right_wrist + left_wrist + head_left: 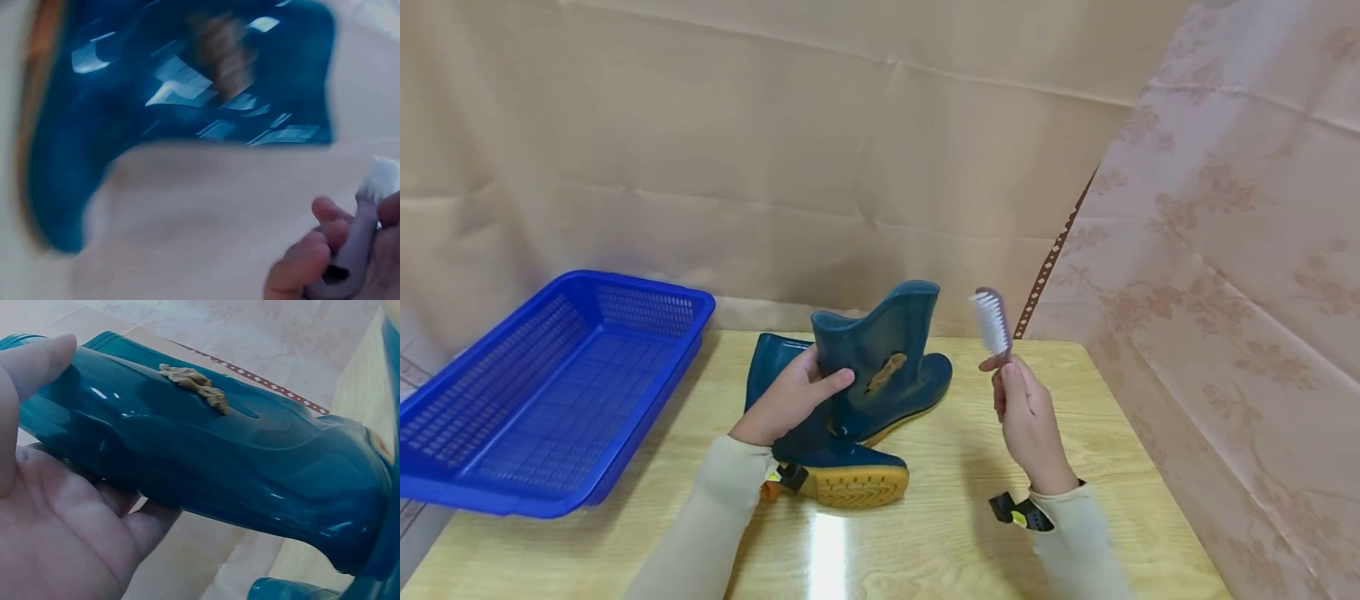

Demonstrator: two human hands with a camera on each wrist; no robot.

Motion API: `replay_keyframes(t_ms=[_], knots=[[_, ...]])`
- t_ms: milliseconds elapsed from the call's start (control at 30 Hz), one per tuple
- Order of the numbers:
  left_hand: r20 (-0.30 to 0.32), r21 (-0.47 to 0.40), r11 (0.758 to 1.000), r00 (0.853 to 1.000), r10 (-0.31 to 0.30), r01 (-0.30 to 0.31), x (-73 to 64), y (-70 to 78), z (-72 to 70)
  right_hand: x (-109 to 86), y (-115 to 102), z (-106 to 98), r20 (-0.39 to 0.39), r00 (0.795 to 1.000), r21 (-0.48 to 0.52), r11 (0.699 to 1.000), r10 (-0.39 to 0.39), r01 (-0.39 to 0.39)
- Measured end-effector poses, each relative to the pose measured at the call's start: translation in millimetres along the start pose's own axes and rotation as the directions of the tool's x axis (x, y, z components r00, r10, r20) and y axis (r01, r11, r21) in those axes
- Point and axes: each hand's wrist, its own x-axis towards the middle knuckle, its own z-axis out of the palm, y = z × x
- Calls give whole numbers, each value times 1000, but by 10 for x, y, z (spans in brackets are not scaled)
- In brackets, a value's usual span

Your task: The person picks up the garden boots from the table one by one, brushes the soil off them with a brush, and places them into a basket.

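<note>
My left hand (pixel 797 396) grips the shaft of a dark teal rain boot (pixel 880 367), thumb on the near side and fingers round the back. A brown, lumpy smear of mud (pixel 886 372) sticks to the boot's shaft; the left wrist view shows the same mud (pixel 197 386) up close. A second rain boot (pixel 842 457) leans below and behind that hand, its yellow-tan sole facing me. Off to the right, my right hand (pixel 1026 412) holds a scrub brush (pixel 992 321) by its handle, white bristles toward the boots and apart from them. In the right wrist view the brush handle (pixel 350 256) lies between thumb and fingers.
A blue plastic basket (pixel 700 312) with mesh sides stands at the left of the wooden table (pixel 1120 467). Beige cloth (pixel 775 167) hangs behind the table, and a floral sheet (pixel 1247 317) borders its right side.
</note>
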Motion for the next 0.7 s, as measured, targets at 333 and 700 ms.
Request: replay_keyframes(t_ms=[333,700], knots=[[47,29,999,998,33,-35,-26,82,6,-238,-646,43,202,974,-418,889,-106,184],[-37,-17,1000,999,22,-23,-7,33,34,-30,-364,143,299,953,-407,896,-51,176]])
